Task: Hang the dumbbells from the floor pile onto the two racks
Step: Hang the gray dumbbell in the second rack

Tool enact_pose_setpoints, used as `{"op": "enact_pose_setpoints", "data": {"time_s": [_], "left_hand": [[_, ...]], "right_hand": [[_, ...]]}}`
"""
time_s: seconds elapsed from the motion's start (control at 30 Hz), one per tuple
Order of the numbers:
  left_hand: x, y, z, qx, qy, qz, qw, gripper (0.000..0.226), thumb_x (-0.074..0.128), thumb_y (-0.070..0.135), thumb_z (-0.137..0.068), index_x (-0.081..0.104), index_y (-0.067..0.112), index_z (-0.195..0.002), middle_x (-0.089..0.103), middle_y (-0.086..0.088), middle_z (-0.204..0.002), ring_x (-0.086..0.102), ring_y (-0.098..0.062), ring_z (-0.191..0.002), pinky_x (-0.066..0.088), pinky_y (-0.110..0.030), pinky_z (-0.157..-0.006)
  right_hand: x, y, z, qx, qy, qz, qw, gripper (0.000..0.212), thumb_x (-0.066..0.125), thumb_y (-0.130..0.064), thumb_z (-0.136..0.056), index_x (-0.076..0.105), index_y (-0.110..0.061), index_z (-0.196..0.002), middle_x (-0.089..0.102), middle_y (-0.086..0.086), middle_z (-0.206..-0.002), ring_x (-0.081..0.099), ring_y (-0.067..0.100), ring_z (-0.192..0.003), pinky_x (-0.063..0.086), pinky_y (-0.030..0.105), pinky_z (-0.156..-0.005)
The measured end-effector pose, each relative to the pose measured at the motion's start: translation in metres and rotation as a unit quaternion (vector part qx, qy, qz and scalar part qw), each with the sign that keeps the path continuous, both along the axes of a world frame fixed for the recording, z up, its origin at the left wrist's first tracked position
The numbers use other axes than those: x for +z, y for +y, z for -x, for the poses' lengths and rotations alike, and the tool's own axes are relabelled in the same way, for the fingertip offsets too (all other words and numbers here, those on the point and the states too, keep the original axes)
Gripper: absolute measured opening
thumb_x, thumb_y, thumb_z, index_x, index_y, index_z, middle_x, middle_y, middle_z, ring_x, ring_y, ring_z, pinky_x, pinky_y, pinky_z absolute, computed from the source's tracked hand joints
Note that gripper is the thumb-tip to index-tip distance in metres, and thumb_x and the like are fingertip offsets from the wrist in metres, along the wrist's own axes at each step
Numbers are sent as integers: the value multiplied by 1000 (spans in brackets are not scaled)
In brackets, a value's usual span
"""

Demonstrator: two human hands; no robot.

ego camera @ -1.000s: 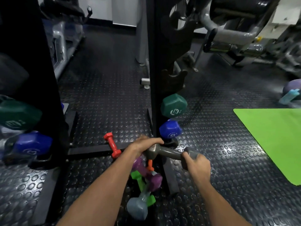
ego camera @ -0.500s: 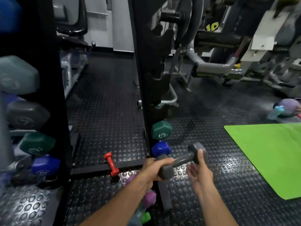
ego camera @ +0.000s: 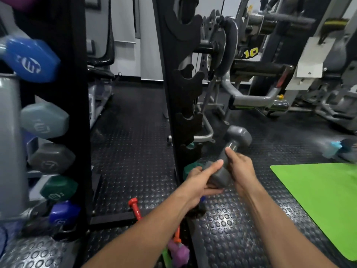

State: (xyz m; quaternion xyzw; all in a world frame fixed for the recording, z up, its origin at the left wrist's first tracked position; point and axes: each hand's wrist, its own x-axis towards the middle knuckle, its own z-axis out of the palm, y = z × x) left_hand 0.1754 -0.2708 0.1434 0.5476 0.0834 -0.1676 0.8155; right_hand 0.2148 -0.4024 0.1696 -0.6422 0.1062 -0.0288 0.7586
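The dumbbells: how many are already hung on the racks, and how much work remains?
Done: the left rack holds a column including a blue hexagonal dumbbell and a dark green one.
In hand: both the left hand and right hand hold a grey hexagonal dumbbell beside the black middle rack.
Left: the red small dumbbell and purple dumbbell lie on the floor.

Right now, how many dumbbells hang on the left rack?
5 heads show on the left rack, top to bottom: blue, pale grey, dark grey, green, purple. More may be hidden beyond the frame edge.
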Motion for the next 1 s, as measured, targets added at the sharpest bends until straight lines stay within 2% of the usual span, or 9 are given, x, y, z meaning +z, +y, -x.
{"op": "enact_pose_setpoints", "data": {"time_s": [0.2, 0.33, 0.43, 0.53, 0.63, 0.7, 0.8, 0.9, 1.0], "left_hand": [[31, 12, -19, -1, -26, -71, 997, 68, 74, 63, -83, 70, 4, -118, 79, -14, -106, 76, -29, -102, 63, -39, -90], [40, 30, -15, 80, -35, -128, 988, 62, 77, 66, -78, 72, 10, -103, 76, -8, -98, 74, -23, -89, 65, -39, -81], [37, 50, -9, 212, -66, -216, 951, 53, 72, 66, -84, 63, 14, -90, 70, -5, -92, 66, -19, -77, 58, -37, -67], [38, 68, -12, 289, -142, -246, 914, 42, 46, 66, -98, 57, 28, -110, 56, 5, -124, 58, -8, -106, 43, -26, -82], [43, 77, -25, 241, -207, -140, 938, 62, 35, 65, -103, 31, 37, -158, 33, 18, -162, 35, 0, -141, 29, -26, -116], [41, 76, -31, 210, -232, -116, 943, 65, 35, 69, -102, 18, 49, -161, 23, 24, -167, 26, 1, -150, 24, -39, -127], [41, 71, -32, 193, -261, -141, 935, 61, 30, 66, -103, 15, 50, -161, 20, 33, -164, 21, 8, -147, 19, -36, -128], [42, 72, -32, 188, -269, -148, 933, 62, 29, 69, -102, 15, 52, -160, 20, 42, -153, 20, 10, -147, 18, -36, -128], [37, 75, -36, 183, -268, -146, 934, 67, 31, 75, -96, 16, 56, -158, 19, 38, -161, 21, 4, -152, 20, -43, -129]], "right_hand": [[36, 16, -36, 53, -7, 60, 997, 43, 70, -27, -96, 70, 15, -105, 72, 35, -101, 73, 46, -92, 58, 62, -90], [54, 30, -62, 66, 3, 102, 993, 35, 72, -23, -95, 71, 11, -92, 69, 14, -64, 68, 24, -58, 59, 38, -65], [65, 36, -80, 68, 8, 120, 990, 31, 74, -20, -93, 72, 11, -95, 71, 15, -72, 70, 24, -59, 59, 35, -61], [73, 39, -92, 79, 18, 132, 988, 31, 77, -18, -91, 71, 11, -101, 75, 26, -93, 75, 38, -82, 63, 52, -81], [77, 43, -97, 95, 29, 162, 982, 37, 76, -16, -91, 68, 16, -108, 72, 33, -108, 72, 38, -84, 60, 55, -84], [76, 47, -100, 109, 34, 175, 978, 38, 77, -15, -90, 68, 16, -111, 72, 33, -107, 72, 35, -78, 64, 53, -77], [76, 53, -103, 125, 42, 198, 971, 23, 76, -10, -91, 69, 10, -99, 73, 19, -81, 72, 21, -56, 58, 32, -49], [77, 59, -107, 137, 56, 238, 960, 14, 73, -1, -90, 65, 4, -80, 65, 11, -62, 64, 18, -44, 49, 24, -41], [80, 65, -112, 138, 64, 313, 937, 19, 62, 4, -90, 60, -2, -72, 58, 10, -61, 56, 21, -51, 42, 19, -38]]}}
